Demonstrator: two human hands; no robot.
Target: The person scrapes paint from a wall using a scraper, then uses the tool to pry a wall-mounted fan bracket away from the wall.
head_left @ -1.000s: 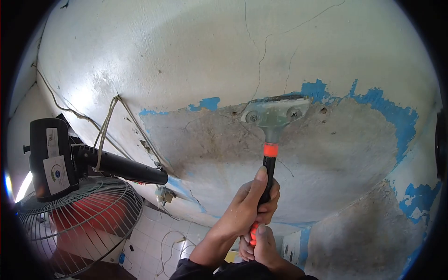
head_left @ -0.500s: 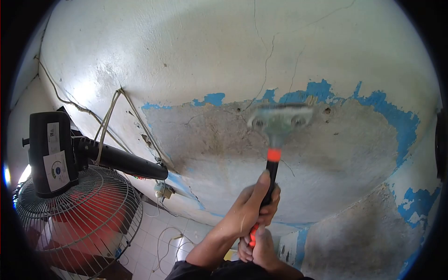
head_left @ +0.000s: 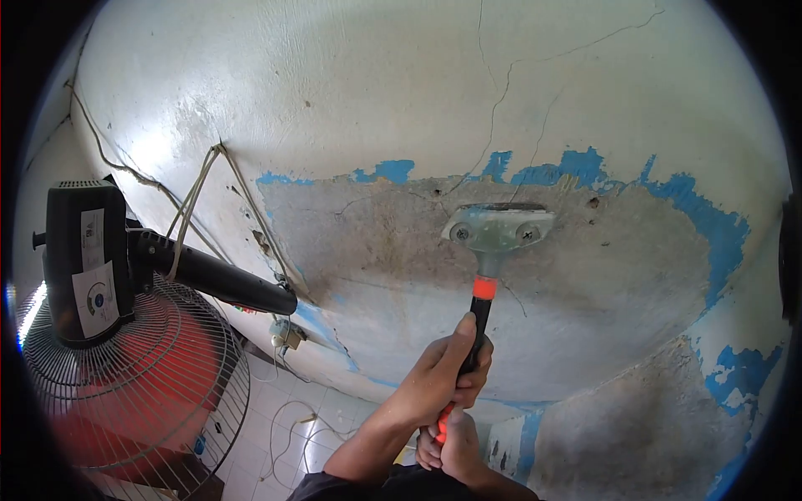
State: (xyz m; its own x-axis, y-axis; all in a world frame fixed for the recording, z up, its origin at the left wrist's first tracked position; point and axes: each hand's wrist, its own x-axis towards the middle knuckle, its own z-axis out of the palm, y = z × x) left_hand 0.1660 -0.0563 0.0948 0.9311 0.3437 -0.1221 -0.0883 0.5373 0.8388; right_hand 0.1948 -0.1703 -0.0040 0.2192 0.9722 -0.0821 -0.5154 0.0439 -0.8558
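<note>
A long-handled scraper (head_left: 484,288) has a wide pale head with two screws, a black handle and orange bands. Its head lies over the bare grey patch (head_left: 359,250) of the wall, a little below the ragged blue paint edge (head_left: 547,173). My left hand (head_left: 447,367) is wrapped round the black part of the handle, thumb pointing up along it. Lower down, my right hand (head_left: 451,442) grips the orange lower end. Whether the blade touches the wall cannot be made out.
At the left is a fan with a black motor housing (head_left: 88,263) and a wire cage (head_left: 142,376). Cords (head_left: 196,196) hang along the wall near a small socket box (head_left: 286,334). Another cable lies on the tiled floor (head_left: 255,401). Cracks run through the white upper wall (head_left: 376,92).
The scraper head has moved down and left across the wall, away from the blue edge, and is no longer blurred. Both hands have shifted slightly left with the handle. The view has shifted a little.
</note>
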